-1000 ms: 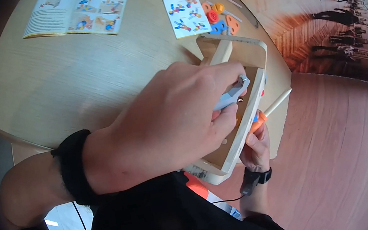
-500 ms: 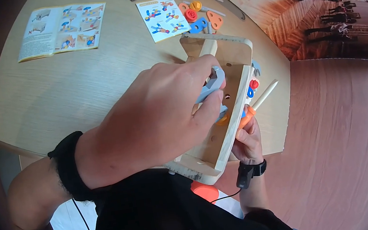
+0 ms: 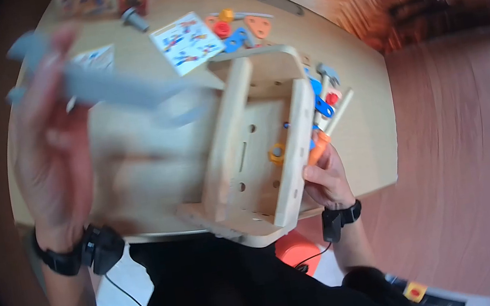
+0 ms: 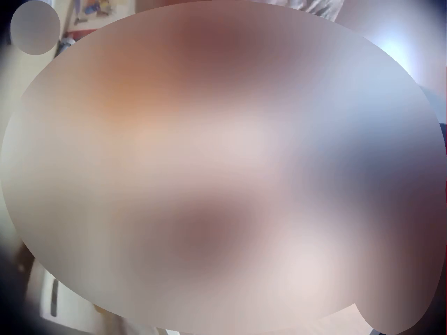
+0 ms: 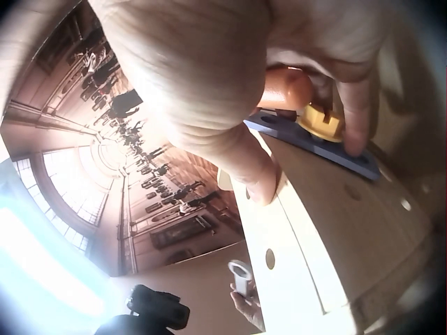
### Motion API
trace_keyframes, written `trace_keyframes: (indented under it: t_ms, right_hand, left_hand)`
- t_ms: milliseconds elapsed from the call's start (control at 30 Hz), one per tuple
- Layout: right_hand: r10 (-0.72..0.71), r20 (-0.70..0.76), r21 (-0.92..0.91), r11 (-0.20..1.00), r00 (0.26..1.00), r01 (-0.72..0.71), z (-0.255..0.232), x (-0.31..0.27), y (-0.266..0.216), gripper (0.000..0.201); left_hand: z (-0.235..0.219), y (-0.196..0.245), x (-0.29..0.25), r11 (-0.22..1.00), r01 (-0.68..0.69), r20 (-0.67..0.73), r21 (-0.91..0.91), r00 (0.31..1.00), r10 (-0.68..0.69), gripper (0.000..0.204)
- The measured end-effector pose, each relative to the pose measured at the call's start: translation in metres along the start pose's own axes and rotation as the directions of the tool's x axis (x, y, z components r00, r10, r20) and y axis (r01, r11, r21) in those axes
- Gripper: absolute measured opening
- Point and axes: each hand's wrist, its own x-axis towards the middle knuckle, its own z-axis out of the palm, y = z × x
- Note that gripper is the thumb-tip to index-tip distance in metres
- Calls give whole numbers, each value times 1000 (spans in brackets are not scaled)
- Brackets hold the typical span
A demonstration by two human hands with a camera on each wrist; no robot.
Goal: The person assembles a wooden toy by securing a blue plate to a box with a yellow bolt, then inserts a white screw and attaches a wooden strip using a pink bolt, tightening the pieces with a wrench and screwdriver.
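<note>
One grey wrench (image 3: pixel 122 92) is in the grip of the left hand (image 3: pixel 50 144), raised above the left part of the table (image 3: pixel 371 147); both are blurred by motion. The right hand (image 3: pixel 330 181) grips the right wall of a wooden box (image 3: pixel 292 158), its thumb (image 5: pixel 262 185) pressed to the wood and a fingertip touching a blue bar (image 5: pixel 362 165) beside a yellow bolt (image 5: pixel 323 124). An orange-handled screwdriver (image 3: pixel 320 145) sits at that hand, its pale shaft pointing away; I cannot tell whether the fingers hold it too.

The box stands open at the table's near edge, a beam (image 3: pixel 230 130) running along its left. A yellow nut (image 3: pixel 277 153) lies inside, near the right wall. A hammer (image 3: pixel 328 74) shows just outside that wall.

Farther back are a picture card (image 3: pixel 187 42), a grey bolt (image 3: pixel 135 19) and, just right of the card, a red nut (image 3: pixel 221 28), a blue plate (image 3: pixel 235 40) and an orange plate (image 3: pixel 258 26).
</note>
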Motion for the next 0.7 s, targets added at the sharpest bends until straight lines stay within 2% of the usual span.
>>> trace_keyframes:
  t_ms: [33,67,133,167,200,233,267,333,367,400,467,500,567,600,667,700]
  right_hand:
    - [15,-11,-6,1000,1000,-15,-4,1,1,66]
    - [18,-11,15,1000,1000,-17,0,-1,2,66]
    - [14,-11,-71,997,1000,-15,-2,2,2,71]
    - [5,-13,-46,999,1000,-5,6,3,-3,76]
    - [-10,-32,-18,1000,999,9,7,2,-6,76]
    - [-14,5,-44,999,1000,14,7,3,-7,80]
    - [-14,46,-73,997,999,17,7,4,-6,84]
    - [1,46,-75,997,999,3,-3,2,0,84]
    - [8,38,-58,998,999,-6,0,2,-3,82]
    - [18,35,-46,999,999,-16,3,2,-5,81]
    - [-14,56,-26,1000,998,15,5,2,-4,79]
    - [-1,46,-6,1000,999,2,2,1,-3,78]
    - [15,17,-2,1000,1000,-15,-9,1,4,75]
    - [31,42,-7,1000,999,-31,-9,0,6,75]
    - [-8,4,63,998,1000,8,-9,0,7,71]
    - [32,0,68,997,999,-32,-8,0,5,68]
  left_hand:
    - [-1,-4,2,992,-25,-130,-123,991,9,43]
    - [4,-6,1,992,-4,-72,-126,997,-5,43]
    - [15,-8,-7,986,158,-134,-50,977,-164,39]
    - [6,-9,-10,956,293,138,-16,948,-289,39]
    - [-4,-11,-13,910,410,381,53,834,-398,40]
    - [6,-18,-19,845,429,233,319,829,-509,43]
    - [16,-27,-25,707,445,55,551,825,-562,46]
    - [20,-39,-27,683,360,240,635,749,-617,47]
    - [13,-52,-27,685,380,301,621,692,-657,49]
    - [16,-52,-26,645,312,338,697,650,-680,51]
    - [14,-63,-22,711,83,528,698,611,-590,49]
    - [17,-62,-19,704,86,511,705,627,-588,49]
    - [26,-61,-15,651,-268,667,710,555,-498,45]
    - [30,-60,-13,643,-254,646,723,577,-499,45]
    - [36,-57,-10,706,-269,712,655,532,-458,41]
    - [37,-60,-11,708,-264,699,655,570,-433,34]
